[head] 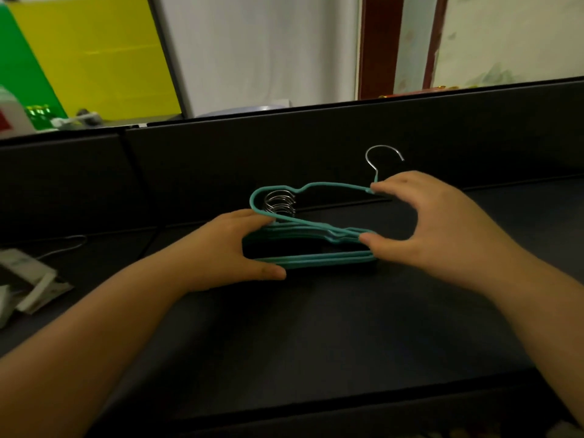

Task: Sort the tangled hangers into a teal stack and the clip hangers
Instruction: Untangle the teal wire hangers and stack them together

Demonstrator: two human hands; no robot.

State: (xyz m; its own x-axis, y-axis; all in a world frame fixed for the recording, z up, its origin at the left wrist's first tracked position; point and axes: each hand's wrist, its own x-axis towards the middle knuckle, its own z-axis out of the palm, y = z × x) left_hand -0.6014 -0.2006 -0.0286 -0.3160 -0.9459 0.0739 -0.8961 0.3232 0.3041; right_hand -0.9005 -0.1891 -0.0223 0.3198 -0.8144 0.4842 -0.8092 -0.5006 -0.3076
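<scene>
White clutter (28, 279) at the left edge is blurred, cut off.

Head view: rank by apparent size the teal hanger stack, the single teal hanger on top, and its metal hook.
1. Teal hanger stack
2. Single teal hanger; it looks similar in span, so this order is unsure
3. Metal hook, clearly smallest
</scene>
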